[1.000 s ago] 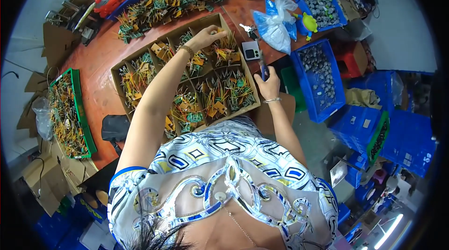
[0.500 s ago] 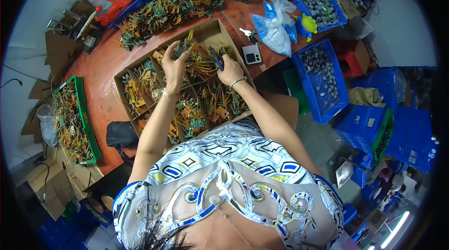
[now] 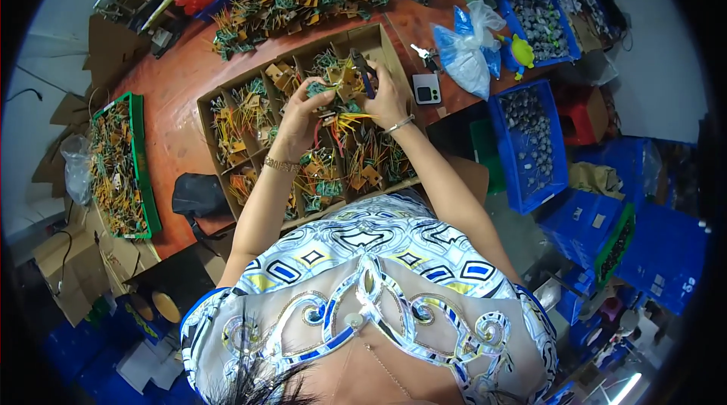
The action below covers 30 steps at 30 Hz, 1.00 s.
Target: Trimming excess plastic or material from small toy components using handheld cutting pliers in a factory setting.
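Note:
A cardboard box (image 3: 206,121) with dividers lies in front of me, its compartments full of small brown circuit boards (image 3: 371,175) with coloured wires. Over its middle, my left hand (image 3: 304,111) pinches a wired circuit board (image 3: 321,91), with green wires showing at the fingertips. My right hand (image 3: 389,101) is closed round dark-handled pliers (image 3: 362,72), whose jaws point away from me. Yellow and orange wires (image 3: 350,119) stick out between the two hands; which hand holds them I cannot tell.
More wired boards are heaped (image 3: 295,5) behind the box and in a green tray (image 3: 141,178) at the left. To the right are a phone (image 3: 426,89), keys (image 3: 422,51), a tied plastic bag (image 3: 469,53) and a blue bin (image 3: 516,178) of small grey parts. A black bag (image 3: 198,194) lies near left.
My hands have come closer together over the box. The left hand is lower, nearer to me; the pliers have turned to point more away from me. The whole view has shifted slightly.

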{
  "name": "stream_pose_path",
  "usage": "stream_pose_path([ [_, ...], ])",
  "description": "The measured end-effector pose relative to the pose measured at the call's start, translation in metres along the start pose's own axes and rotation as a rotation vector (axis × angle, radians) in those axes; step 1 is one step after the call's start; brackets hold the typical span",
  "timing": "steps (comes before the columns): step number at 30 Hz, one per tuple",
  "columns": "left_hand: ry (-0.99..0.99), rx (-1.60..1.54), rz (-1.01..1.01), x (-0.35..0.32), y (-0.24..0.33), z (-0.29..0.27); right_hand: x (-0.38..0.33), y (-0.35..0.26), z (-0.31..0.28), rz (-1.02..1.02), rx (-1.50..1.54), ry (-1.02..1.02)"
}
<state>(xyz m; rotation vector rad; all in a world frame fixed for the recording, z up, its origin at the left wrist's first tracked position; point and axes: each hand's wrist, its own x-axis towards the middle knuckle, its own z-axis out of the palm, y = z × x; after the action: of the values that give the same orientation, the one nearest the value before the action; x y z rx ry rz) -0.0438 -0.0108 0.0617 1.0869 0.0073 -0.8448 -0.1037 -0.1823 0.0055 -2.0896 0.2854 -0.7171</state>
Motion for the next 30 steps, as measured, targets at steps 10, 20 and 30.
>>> stream_pose_path([
  [10,0.477,0.870,1.074,-0.026,-0.001,-0.011,0.022,0.052,-0.002,0.316,-0.476,-0.074],
  [20,0.201,0.407,0.599,-0.025,0.006,0.016,0.006,0.004,0.040,0.241,0.352,-0.463],
  [30,0.306,0.177,0.418,-0.054,0.026,-0.016,0.015,-0.073,-0.060,0.529,0.214,-0.760],
])
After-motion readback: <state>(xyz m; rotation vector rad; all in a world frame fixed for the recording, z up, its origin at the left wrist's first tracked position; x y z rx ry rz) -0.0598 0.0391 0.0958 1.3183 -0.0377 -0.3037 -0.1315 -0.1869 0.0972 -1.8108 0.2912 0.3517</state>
